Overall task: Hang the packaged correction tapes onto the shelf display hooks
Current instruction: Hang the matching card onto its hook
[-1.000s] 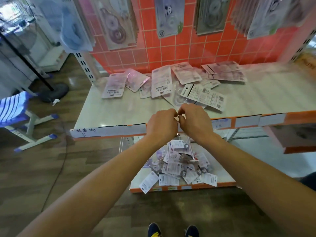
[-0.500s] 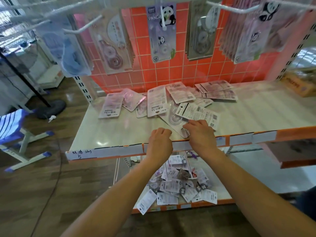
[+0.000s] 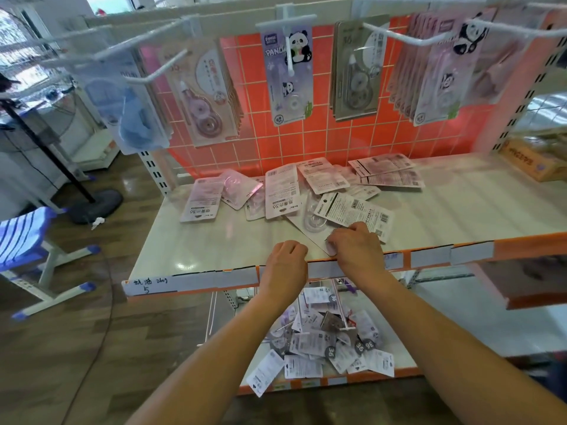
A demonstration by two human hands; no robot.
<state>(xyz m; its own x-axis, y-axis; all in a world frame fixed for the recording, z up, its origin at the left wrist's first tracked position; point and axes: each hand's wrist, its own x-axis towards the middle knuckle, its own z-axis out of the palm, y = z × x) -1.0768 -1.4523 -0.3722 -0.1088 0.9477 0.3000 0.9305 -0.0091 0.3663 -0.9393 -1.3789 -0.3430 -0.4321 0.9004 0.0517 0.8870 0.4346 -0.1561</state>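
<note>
Several packaged correction tapes (image 3: pixel 282 194) lie scattered, mostly face down, on the pale shelf (image 3: pixel 214 250) below the orange grid wall. My right hand (image 3: pixel 356 246) has its fingers curled onto the near corner of a clear-blister pack (image 3: pixel 313 220), which lies partly under a white-backed pack (image 3: pixel 356 213). My left hand (image 3: pixel 287 262) rests curled on the shelf's front edge, holding nothing. White display hooks (image 3: pixel 288 53) stick out overhead. One carries a panda pack (image 3: pixel 287 78), and the others hold stacks of packs.
A lower shelf holds another heap of packs (image 3: pixel 322 342). A blue striped stool (image 3: pixel 24 237) and a black stand base (image 3: pixel 95 204) stand on the wooden floor at left. A cardboard box (image 3: pixel 534 161) sits at the shelf's far right.
My hands separated at the shelf's front edge. The right hand reached forward onto the clear-blister pack, the left stayed at the edge. My view tilted up, bringing the hooks into sight.
</note>
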